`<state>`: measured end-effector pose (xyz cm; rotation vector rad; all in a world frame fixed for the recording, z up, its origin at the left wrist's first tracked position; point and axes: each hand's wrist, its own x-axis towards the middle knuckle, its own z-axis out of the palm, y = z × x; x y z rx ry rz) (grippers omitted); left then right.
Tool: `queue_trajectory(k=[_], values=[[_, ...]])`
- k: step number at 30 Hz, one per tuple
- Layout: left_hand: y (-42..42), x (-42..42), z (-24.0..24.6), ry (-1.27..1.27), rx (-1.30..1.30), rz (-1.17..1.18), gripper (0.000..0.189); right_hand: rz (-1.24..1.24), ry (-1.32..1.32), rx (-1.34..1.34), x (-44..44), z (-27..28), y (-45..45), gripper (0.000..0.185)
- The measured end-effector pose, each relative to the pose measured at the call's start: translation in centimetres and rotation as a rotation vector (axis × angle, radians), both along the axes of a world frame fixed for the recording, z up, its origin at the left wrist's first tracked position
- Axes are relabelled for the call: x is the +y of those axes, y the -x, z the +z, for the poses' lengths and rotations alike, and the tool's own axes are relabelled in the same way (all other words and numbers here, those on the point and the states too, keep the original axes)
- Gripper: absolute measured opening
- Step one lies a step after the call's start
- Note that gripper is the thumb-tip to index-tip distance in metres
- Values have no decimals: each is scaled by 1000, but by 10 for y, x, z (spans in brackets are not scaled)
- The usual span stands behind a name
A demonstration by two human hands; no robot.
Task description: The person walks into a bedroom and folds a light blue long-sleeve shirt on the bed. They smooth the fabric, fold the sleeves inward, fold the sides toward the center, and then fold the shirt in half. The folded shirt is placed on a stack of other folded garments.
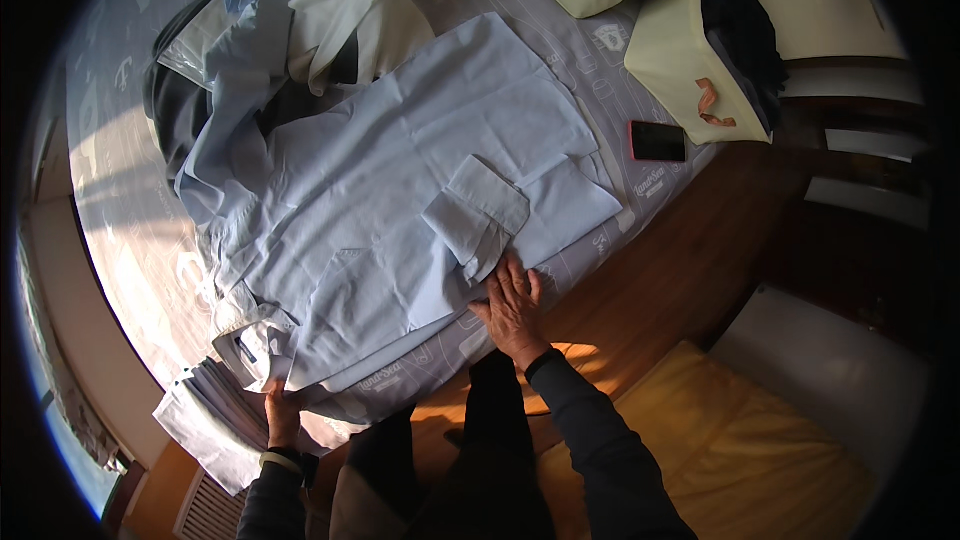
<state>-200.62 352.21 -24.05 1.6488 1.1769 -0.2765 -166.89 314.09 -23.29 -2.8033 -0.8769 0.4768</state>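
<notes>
A light blue button-up shirt (360,187) lies spread on a bed with a grey patterned sheet (600,82). One sleeve is folded over the body, its cuff (491,191) resting near the hem. My left hand (283,416) is at the shirt's collar (255,345), its fingertips at the near shoulder edge; how far they close on the cloth is not plain. My right hand (514,307) rests palm down, fingers apart, at the end of the folded sleeve by the bed's near edge. The other sleeve (217,157) stretches away at the left.
Folded clothes (210,420) are stacked beside my left hand. A cream and dark garment (360,22) lies at the back. Cream fabric storage boxes (675,52) and a phone (658,142) are at the right. A yellow cloth (720,435) lies lower right.
</notes>
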Motion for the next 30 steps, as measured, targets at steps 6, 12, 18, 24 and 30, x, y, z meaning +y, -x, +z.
queue_trajectory(k=[6,12,18,24,30], values=[[23,3,-28,-134,-47,-144,30,-408,208,-250,-61,13,-115,73],[15,0,-23,-168,-4,-107,30,-49,1,-283,-22,5,-144,70],[-5,-5,2,-271,58,-207,32,-374,-52,-221,8,0,-168,59],[-32,-10,36,-32,-129,-145,41,-377,-152,-93,26,19,-136,52],[-30,-3,52,165,58,29,27,-336,-134,-78,43,11,-138,33]])
